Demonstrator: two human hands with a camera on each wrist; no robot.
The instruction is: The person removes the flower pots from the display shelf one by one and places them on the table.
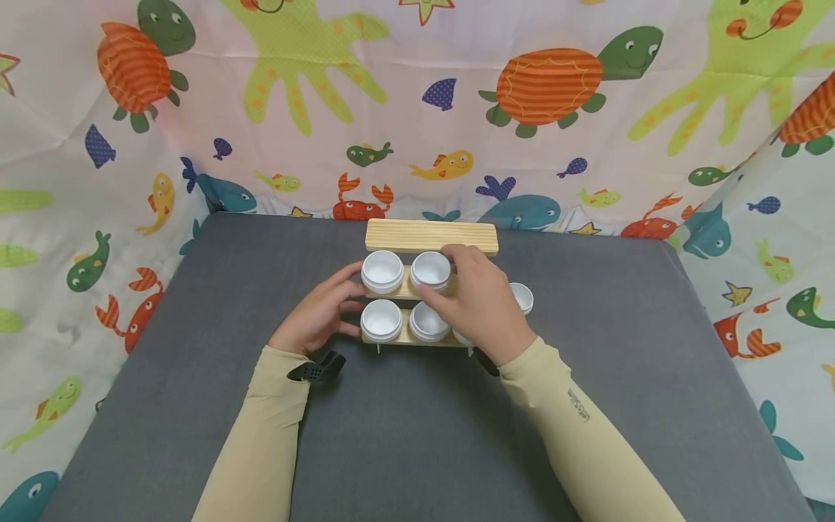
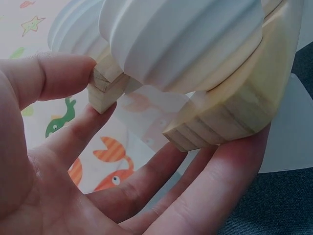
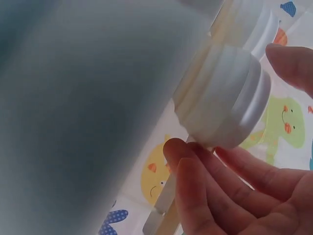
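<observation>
A tiered wooden rack carries small white ribbed cups in two rows. At its left end, my left hand grips the slat ends, with fingertips at the upper slat and under the lower slat. My right hand holds the white cup at the back, fingers behind its rim and thumb in front. Beside it sits another back cup. The front row shows a left cup and a middle cup; my right hand mostly hides a third.
Behind the rack lies a separate pale wooden board. One more white cup shows past my right hand, partly hidden. A dark grey cloth covers the table, and a sea-animal curtain hangs around its back and sides.
</observation>
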